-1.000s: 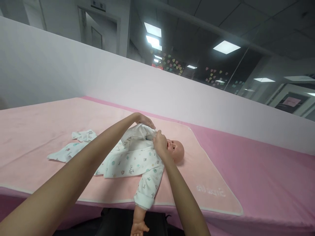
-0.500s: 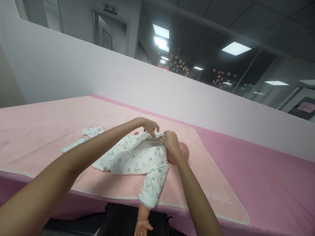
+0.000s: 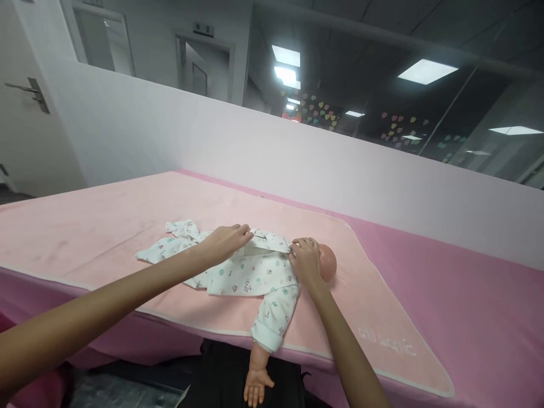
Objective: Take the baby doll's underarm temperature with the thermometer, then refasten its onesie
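A baby doll [image 3: 326, 262] lies on its back on a pale pink mat [image 3: 374, 317], dressed in a white printed jacket [image 3: 250, 275]. One doll arm in its sleeve hangs over the table's near edge, its bare hand [image 3: 256, 387] below. My left hand [image 3: 225, 241] rests on the jacket's chest, fingers closed on the front edge of the cloth. Beside the doll's head, my right hand [image 3: 305, 259] pinches the jacket's collar. White printed trousers [image 3: 170, 243] lie flat to the left of the jacket.
The mat covers a pink padded table [image 3: 476, 300] backed by a low white partition [image 3: 297, 158]. Behind it are glass walls with heart stickers. A door [image 3: 25, 124] stands at the far left. Something dark [image 3: 229, 374] sits under the table's near edge.
The raised jacket front has been laid down flat over the doll's chest. My left hand came down from above the cloth onto it. The view shifted left.
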Demonstrator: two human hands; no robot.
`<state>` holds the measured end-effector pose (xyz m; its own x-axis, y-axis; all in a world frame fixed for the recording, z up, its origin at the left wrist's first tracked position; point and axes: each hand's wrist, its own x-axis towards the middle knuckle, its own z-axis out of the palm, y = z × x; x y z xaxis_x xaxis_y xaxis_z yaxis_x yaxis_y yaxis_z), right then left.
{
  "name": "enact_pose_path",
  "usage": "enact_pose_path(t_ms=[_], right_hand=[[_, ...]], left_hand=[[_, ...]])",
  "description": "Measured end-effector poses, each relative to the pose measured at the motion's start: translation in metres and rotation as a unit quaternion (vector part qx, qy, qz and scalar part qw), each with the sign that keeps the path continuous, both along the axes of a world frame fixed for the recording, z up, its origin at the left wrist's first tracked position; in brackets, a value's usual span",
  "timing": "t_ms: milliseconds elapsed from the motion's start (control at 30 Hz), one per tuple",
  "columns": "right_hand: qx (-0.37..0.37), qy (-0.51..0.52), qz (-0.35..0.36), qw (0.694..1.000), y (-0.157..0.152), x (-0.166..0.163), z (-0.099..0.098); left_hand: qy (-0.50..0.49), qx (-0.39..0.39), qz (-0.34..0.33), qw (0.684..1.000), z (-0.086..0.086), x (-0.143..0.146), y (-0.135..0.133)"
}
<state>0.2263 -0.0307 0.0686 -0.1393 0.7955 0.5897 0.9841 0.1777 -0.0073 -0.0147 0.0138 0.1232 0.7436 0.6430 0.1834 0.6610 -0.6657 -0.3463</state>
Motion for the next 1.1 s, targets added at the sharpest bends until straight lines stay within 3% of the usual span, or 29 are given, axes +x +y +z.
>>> enact_pose_path(t_ms=[333,433,500,567,633,733,800,933,1100], right_hand=[[0.004,-0.029,-0.047,0.998,-0.011,0.0,-0.006],[-0.006,0.013,-0.041,0.999,-0.015,0.006,-0.001],[-0.002,0.109,-0.061,0.992,-0.017,0.017,0.004],[0.004,0.256,-0.08,0.963,-0.015,0.034,0.008],[-0.001,0.398,-0.074,0.914,-0.011,0.054,0.007],[-0.03,0.522,-0.048,0.851,-0.001,0.08,-0.002],[-0.047,0.573,-0.029,0.817,0.005,0.09,-0.008],[-0.066,0.657,0.01,0.751,0.011,0.095,-0.011],[-0.101,0.709,0.051,0.696,0.012,0.098,-0.015]], left_hand=[[0.008,-0.018,0.046,0.999,-0.039,-0.017,-0.009],[0.018,-0.04,0.087,0.995,-0.036,-0.029,-0.015],[0.034,-0.042,0.113,0.992,-0.026,-0.034,-0.019],[0.016,-0.028,0.117,0.993,-0.011,-0.032,-0.021],[-0.05,-0.015,0.1,0.994,0.003,-0.021,-0.016],[-0.182,-0.026,0.088,0.979,0.008,0.009,0.004],[-0.256,-0.052,0.091,0.961,-0.001,0.034,0.022],[-0.306,-0.081,0.075,0.946,-0.032,0.077,0.051],[-0.224,-0.151,0.111,0.956,-0.059,0.095,0.064]])
